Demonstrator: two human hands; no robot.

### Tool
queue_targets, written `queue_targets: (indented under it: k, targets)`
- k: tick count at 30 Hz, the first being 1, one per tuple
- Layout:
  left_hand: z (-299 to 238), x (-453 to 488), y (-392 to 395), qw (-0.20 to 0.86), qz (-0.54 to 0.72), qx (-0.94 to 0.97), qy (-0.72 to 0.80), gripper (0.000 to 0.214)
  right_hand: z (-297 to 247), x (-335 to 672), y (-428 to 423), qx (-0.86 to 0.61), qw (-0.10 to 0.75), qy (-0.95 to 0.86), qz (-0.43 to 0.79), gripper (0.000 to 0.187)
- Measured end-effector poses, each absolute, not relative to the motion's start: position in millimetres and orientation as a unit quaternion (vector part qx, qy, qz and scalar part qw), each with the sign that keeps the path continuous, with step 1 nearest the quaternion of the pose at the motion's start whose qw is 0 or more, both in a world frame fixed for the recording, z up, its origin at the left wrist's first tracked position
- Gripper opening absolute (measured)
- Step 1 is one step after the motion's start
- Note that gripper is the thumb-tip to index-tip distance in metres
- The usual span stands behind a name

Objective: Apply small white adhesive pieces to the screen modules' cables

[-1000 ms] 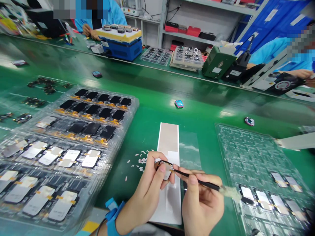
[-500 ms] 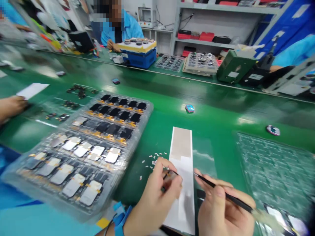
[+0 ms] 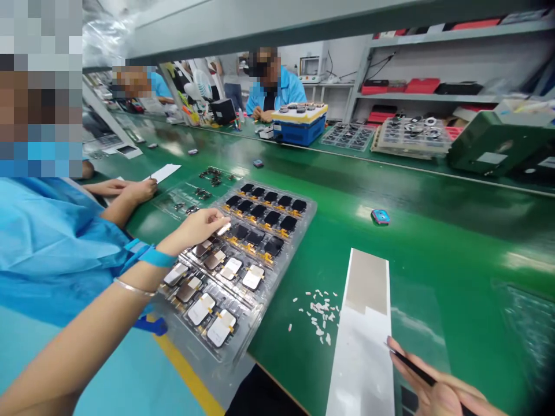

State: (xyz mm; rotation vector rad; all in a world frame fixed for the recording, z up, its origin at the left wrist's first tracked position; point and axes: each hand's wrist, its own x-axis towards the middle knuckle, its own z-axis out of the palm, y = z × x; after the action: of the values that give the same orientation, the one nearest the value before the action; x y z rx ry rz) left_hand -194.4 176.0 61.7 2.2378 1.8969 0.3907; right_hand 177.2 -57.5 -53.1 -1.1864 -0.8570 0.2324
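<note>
Stretched out over the clear plastic tray, my left hand pinches a small white-backed screen module above the middle row. The tray holds rows of similar modules, dark ones at the far end and white-backed ones nearer me, with orange flex cables. At the lower right, my right hand grips black tweezers, their tip at the right edge of a long white strip with a beige far end. Small white pieces lie scattered left of the strip.
A co-worker in a blue smock sits at my left, with hands by a white sheet. Small blue-and-pink device lies on the green bench. An empty-looking clear tray is at right; a blue box stands behind.
My left hand has moved from beside the strip to the tray on the left. My right hand still holds the tweezers by the strip. The view has swung left.
</note>
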Motion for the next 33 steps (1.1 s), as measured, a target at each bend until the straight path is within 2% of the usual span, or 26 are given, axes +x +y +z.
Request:
queue_targets:
  k: [6,13,17,20,23,25,30,33]
  targets:
    - [65.3,-174.6,156.5,-0.009,0.066,0.776,0.627,0.045,-35.7,171.8,-52.2,-0.519,0.767,-0.368,0.085,0.020]
    - [83.2,-147.5,171.7,0.014,-0.004,0.822,0.569,0.019,11.2,156.2,-49.8,-0.533,0.778,-0.317,0.100,0.021]
    - [100.2,-136.3,157.9,0.038,0.028,0.831,0.554,0.044,30.4,156.4,-50.7,-0.536,0.765,-0.331,0.130,0.013]
    - [105.0,-117.6,118.5,0.149,0.119,0.843,0.504,0.051,38.2,162.4,-52.4,-0.537,0.717,-0.423,0.137,0.007]
    - [96.8,-91.2,63.8,0.253,0.213,0.843,0.425,0.023,42.1,166.5,-55.9,-0.559,0.598,-0.558,0.139,0.017]
    - [85.8,-72.8,29.8,0.292,0.246,0.820,0.426,0.016,43.1,164.3,-57.5,-0.546,0.527,-0.638,0.132,0.014]
    - [55.1,-32.4,-11.1,0.454,0.286,0.737,0.411,0.020,38.1,150.1,-54.4,-0.495,0.483,-0.721,0.051,0.021]
    - [39.9,-14.6,-10.4,0.518,0.311,0.706,0.369,0.012,31.9,148.4,-52.2,-0.510,0.454,-0.730,0.010,0.022]
